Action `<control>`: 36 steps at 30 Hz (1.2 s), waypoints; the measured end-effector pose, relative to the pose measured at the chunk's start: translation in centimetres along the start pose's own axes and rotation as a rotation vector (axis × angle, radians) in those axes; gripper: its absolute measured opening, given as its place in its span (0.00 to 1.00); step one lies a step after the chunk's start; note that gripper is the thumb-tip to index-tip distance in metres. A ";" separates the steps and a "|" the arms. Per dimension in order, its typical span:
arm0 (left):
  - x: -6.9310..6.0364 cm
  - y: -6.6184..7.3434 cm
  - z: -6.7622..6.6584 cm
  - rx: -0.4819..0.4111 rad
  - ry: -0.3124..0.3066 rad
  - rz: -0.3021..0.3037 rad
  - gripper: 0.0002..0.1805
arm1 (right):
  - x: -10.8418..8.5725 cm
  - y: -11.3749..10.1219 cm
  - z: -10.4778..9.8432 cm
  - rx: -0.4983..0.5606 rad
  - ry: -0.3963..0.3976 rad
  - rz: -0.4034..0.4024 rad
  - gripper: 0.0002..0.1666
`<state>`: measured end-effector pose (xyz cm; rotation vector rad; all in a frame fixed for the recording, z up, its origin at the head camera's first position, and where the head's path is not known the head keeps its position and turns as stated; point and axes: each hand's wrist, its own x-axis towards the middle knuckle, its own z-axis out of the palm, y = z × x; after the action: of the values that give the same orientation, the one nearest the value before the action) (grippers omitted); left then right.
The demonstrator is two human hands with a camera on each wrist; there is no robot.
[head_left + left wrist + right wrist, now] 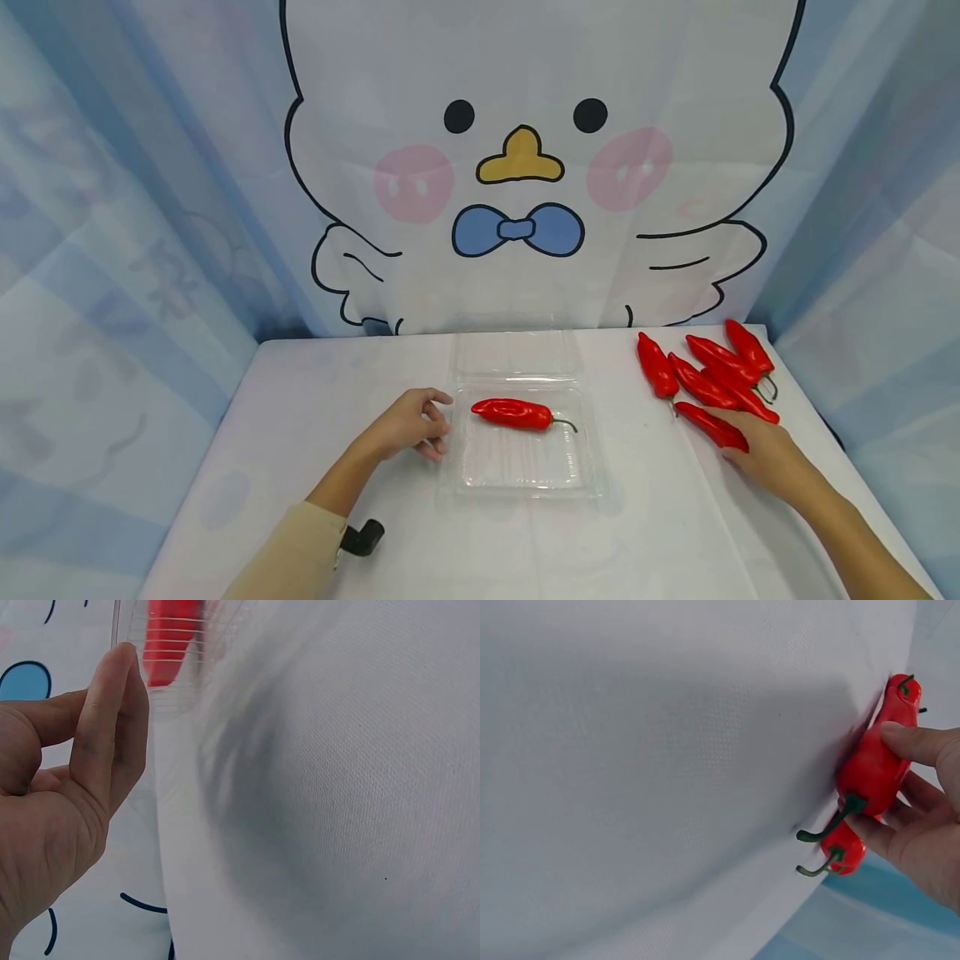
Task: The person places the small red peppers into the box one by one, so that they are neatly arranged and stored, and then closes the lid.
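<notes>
A clear plastic box (525, 475) with its lid folded back lies on the white table, and one red pepper (513, 414) rests inside it. Just left of the box, my left hand (411, 423) has its fingers loosely bent with nothing in them; in the left wrist view the hand (82, 750) is beside the box's edge. At the right, my right hand (768, 458) grips a red pepper (708, 423) at the near side of a group of several peppers. The right wrist view shows the thumb and fingers of the hand (930, 795) around that pepper (874, 769).
Several other red peppers (723, 358) lie close together at the table's back right corner. A black object (362, 538) is at my left sleeve. A curtain with a cartoon print (525, 283) hangs behind the table (315, 367), with blue curtains at both sides.
</notes>
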<state>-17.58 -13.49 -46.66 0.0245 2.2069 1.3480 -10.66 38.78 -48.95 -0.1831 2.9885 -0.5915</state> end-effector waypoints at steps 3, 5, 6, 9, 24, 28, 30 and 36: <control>-0.1 0.0 0.0 0.001 0.004 -0.003 0.26 | -0.1 -0.2 -0.2 0.003 0.004 0.005 0.42; -0.1 0.1 0.0 0.000 0.007 -0.003 0.27 | -0.2 -0.4 -0.5 0.011 -0.003 0.025 0.42; -0.2 0.1 0.0 0.000 0.009 -0.003 0.26 | -0.3 -0.5 -0.6 0.015 -0.007 0.037 0.43; -0.2 0.0 0.0 -0.003 0.012 0.001 0.26 | -0.4 -0.8 -1.1 0.032 -0.025 0.078 0.45; -0.2 -0.2 0.1 -0.014 0.013 -0.004 0.26 | -0.7 -2.4 -2.9 0.125 -0.004 0.076 0.44; -0.1 -0.2 0.1 -0.018 0.015 -0.005 0.26 | -0.6 -2.9 -3.5 0.111 0.011 0.066 0.44; 0.0 -0.3 0.2 -0.022 0.016 -0.003 0.26 | -0.5 -3.2 -3.8 0.098 0.016 0.053 0.44; 0.0 -0.3 0.3 -0.023 0.025 -0.003 0.27 | -0.1 -4.1 -4.8 0.083 0.040 -0.001 0.43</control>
<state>-17.41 -13.41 -47.05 -0.0037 2.2113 1.3790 -10.67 36.86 -42.99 -0.1688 2.9952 -0.7268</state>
